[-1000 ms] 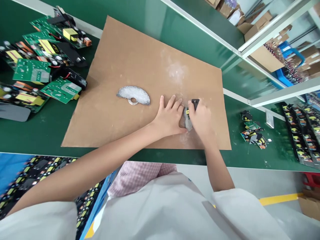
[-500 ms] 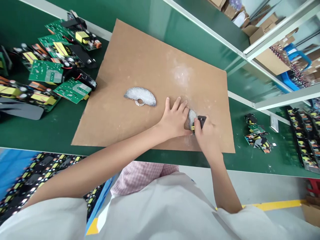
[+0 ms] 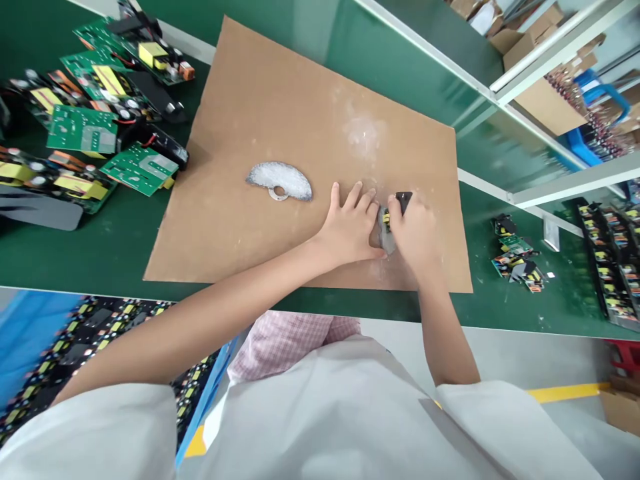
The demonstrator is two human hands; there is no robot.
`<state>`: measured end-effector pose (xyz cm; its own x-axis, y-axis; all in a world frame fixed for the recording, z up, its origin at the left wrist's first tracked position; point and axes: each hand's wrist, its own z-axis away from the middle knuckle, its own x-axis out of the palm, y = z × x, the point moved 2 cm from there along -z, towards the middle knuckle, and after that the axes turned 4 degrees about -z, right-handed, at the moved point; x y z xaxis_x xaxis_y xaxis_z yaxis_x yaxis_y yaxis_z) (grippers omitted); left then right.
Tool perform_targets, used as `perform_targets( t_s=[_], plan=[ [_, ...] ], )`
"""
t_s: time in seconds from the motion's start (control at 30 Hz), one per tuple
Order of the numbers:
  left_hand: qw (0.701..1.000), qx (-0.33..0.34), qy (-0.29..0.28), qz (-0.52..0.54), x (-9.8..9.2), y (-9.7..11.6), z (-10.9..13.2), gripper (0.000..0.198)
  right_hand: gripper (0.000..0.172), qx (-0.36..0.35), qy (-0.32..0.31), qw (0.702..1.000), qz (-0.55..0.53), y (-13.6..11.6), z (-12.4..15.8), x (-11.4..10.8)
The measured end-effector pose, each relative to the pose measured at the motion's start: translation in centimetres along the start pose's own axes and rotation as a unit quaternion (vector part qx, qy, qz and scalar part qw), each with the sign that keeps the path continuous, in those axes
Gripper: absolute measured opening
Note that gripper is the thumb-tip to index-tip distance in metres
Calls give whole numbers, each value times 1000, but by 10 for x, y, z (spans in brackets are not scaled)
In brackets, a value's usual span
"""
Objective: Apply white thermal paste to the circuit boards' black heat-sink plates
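Observation:
My left hand [image 3: 353, 230] lies flat on the brown cardboard sheet [image 3: 280, 107], fingers spread, with thumb and forefinger around the left side of a grey-white piece [image 3: 387, 241]. My right hand [image 3: 417, 227] is closed around a small circuit board with a black plate [image 3: 403, 198] sticking up and a yellow part at its left side. That board is over the grey-white piece and seems to touch it; the palm hides most of the board. Further left on the sheet rests a half-disc [image 3: 281, 179], grey-white and rough, with a small ring at its lower edge.
Circuit boards [image 3: 83, 130] are heaped at the left of the green table [image 3: 120, 250]. A smaller pile of boards [image 3: 517, 257] lies right of the sheet, and a black tray [image 3: 607, 260] of boards at the far right. A metal frame [image 3: 565, 50] rises behind.
My right hand has moved the circuit board away from me along the grey-white piece, uncovering its near end. My left hand keeps its place. The whole view has shifted slightly.

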<state>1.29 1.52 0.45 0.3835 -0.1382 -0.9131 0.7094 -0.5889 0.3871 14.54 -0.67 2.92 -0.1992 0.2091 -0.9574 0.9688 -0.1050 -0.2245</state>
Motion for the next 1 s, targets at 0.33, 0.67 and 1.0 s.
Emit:
perform_targets(
  t_s=[0.33,0.67,1.0],
  plan=[
    [1000,-5,-6,-5,-1,0,0,87,32,0,1,1000,-2,-3,-17,4],
    [1000,-1,-13,-8,-1,-2,0,90,28,10,-9,1000,-17,-3,-18,9],
    [992,4,77,99,-18,0,2,90,46,91,-180,733,-650,-5,-32,4]
  ],
)
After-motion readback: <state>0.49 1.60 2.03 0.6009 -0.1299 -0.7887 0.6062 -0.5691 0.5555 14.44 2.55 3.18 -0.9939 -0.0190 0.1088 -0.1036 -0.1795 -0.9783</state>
